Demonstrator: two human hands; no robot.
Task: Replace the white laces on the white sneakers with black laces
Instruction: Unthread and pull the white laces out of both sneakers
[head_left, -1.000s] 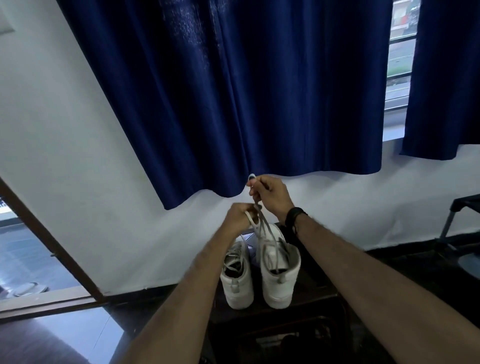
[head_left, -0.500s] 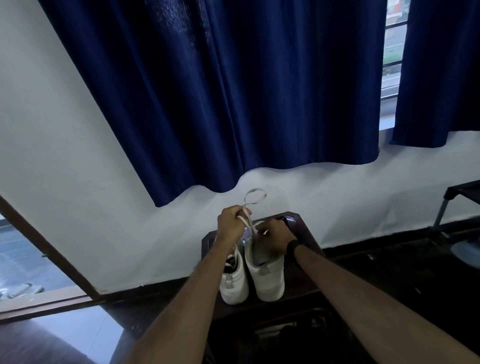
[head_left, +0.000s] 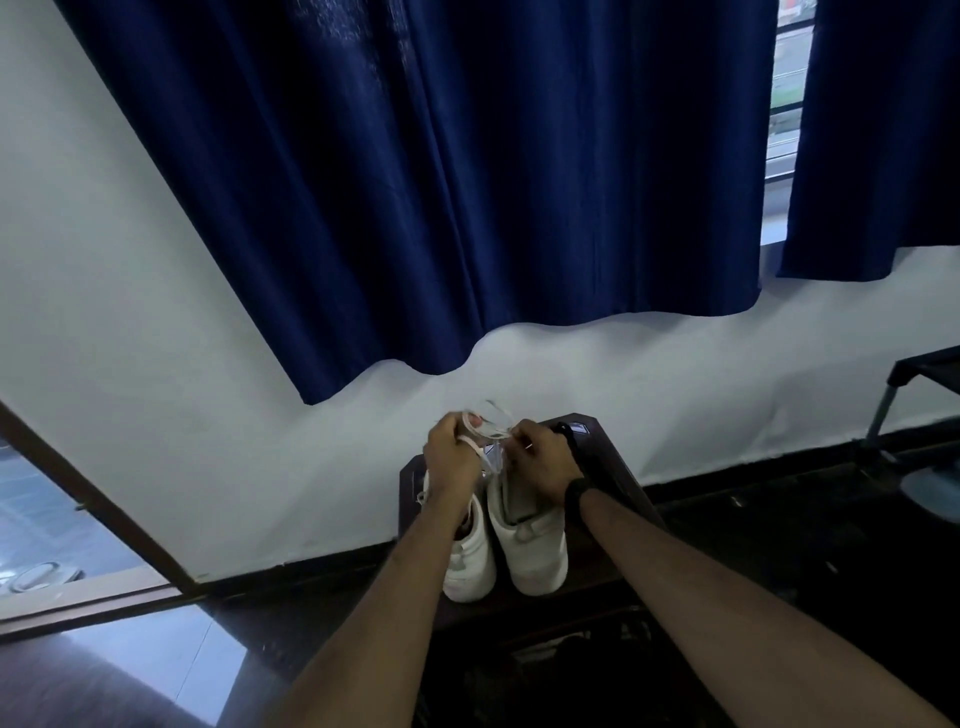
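Two hands meet above a pair of white sneakers (head_left: 506, 540) standing side by side on a dark desk (head_left: 618, 467). The left hand (head_left: 451, 457) grips a white lace (head_left: 493, 415) that loops up between both fists; the right hand (head_left: 540, 460), a black band (head_left: 576, 493) at its wrist, pinches the lace. Beyond the hands, navy curtains (head_left: 467, 182) hang against a white wall (head_left: 130, 338).

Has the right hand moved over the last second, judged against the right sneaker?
Yes. The right hand has dropped from well above the right sneaker to its opening, pinching the white lace.
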